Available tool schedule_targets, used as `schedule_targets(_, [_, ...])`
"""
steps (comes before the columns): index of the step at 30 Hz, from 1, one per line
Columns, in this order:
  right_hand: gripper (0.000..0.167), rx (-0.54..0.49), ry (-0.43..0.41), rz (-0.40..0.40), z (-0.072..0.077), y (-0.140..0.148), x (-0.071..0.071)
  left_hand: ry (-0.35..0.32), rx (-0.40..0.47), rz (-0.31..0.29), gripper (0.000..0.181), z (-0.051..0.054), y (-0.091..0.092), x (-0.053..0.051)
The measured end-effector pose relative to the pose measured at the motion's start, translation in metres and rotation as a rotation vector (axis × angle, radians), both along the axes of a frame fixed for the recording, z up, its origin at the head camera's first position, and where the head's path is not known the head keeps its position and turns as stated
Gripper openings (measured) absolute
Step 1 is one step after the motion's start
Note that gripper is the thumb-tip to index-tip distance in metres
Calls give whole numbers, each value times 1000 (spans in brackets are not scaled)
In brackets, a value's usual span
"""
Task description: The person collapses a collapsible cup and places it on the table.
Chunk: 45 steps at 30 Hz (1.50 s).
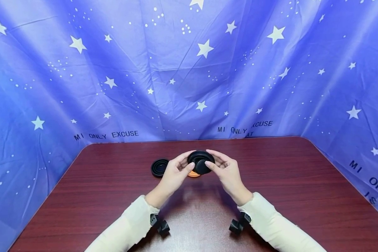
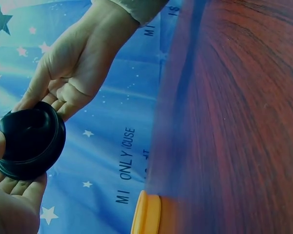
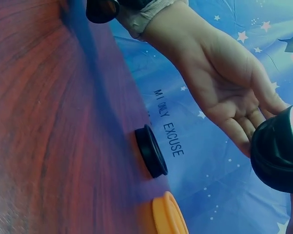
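Up in front of me, my left hand (image 1: pixel 175 168) and right hand (image 1: pixel 229 170) both grip one black round collapsible-looking cup (image 1: pixel 203 168). Their thumbs press its near face while the fingers reach around the rim. In the left wrist view, the black cup (image 2: pixel 31 141) is lifted off the table, one hand on either side of it. Part of it runs past the frame edge in the right wrist view. Below and behind it an orange round ribbed piece (image 1: pixel 193 174) lies on the table, mostly covered from the head camera.
A second black round piece (image 1: pixel 159 168) with concentric rings lies left of the orange one, close to my left hand. The reddish-brown wooden table (image 1: pixel 97 196) ends at a blue star-patterned curtain (image 1: pixel 173 63). Black wrist cameras (image 1: pixel 237 225) hang below the sleeves.
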State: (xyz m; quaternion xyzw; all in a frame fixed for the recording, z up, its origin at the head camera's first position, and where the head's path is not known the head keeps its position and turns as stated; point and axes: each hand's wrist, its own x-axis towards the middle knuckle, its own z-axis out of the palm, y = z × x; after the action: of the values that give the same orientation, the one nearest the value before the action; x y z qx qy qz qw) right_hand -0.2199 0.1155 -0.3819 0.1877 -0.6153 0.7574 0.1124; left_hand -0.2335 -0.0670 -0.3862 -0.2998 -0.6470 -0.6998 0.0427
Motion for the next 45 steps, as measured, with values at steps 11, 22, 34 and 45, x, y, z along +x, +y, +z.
schedule_targets(11, [42, 74, -6, 0, -2, -1, 0, 13, -176, 106, 40, 6, -6, -2])
schedule_targets(22, [39, 207, 34, 87, -3, 2, -1, -16, -307, 56, 44, 8, -6, 1])
schedule_targets(34, [36, 158, 17, 17, -2, 1, -2, -59, -176, 52, 41, 8, -4, 1])
schedule_targets(45, [38, -38, 47, -40, 0, -2, -1, -161, -48, 34, 45, 3, 5, 7])
